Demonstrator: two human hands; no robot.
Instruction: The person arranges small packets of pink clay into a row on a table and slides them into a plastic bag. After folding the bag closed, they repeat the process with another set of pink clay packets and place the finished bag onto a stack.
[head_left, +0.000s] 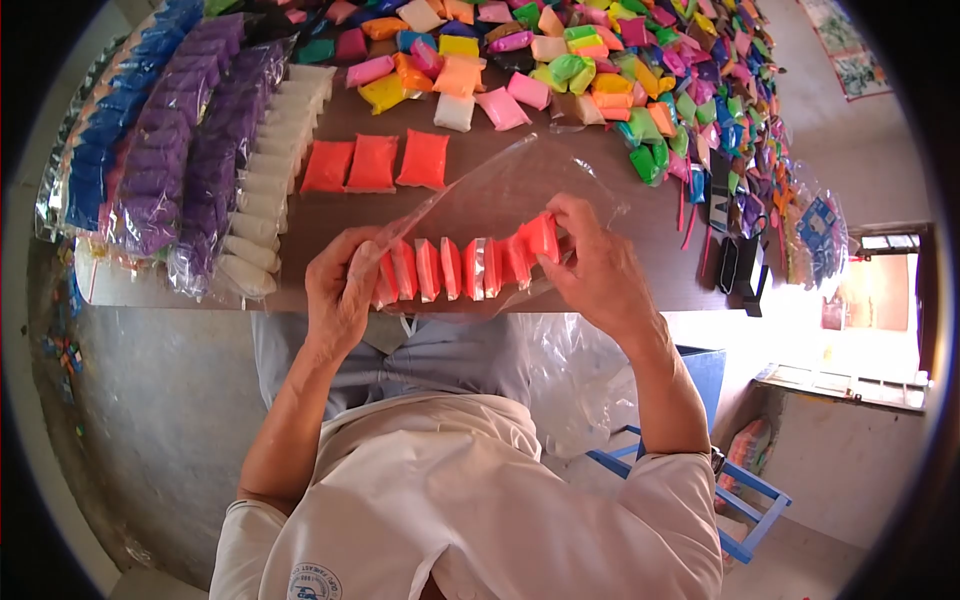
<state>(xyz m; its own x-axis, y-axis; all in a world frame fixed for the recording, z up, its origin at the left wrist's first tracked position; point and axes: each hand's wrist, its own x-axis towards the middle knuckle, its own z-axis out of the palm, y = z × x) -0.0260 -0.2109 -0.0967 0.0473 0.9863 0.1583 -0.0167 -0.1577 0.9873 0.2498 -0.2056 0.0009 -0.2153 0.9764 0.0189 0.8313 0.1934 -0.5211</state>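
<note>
A row of small red packets (pixel 450 268) stands on edge along the table's front, inside or against a clear plastic bag (pixel 520 165) whose loose film spreads up behind them. My left hand (pixel 340 285) is closed around the left end of the row, thumb on top, pinching the bag's film there. At the other end, my right hand (pixel 605 268) grips the last red packet (pixel 541 237) between thumb and fingers, tilted up from the others. Three more red packets (pixel 373 163) lie flat side by side just beyond the bag.
Long stacks of blue packets (pixel 115 125), purple packets (pixel 170 150) and white packets (pixel 270 190) line the table's left. Loose multicoloured packets (pixel 600 70) heap across the back and right. A black holder (pixel 742 265) sits at the right front edge; a blue stool (pixel 745 520) stands below.
</note>
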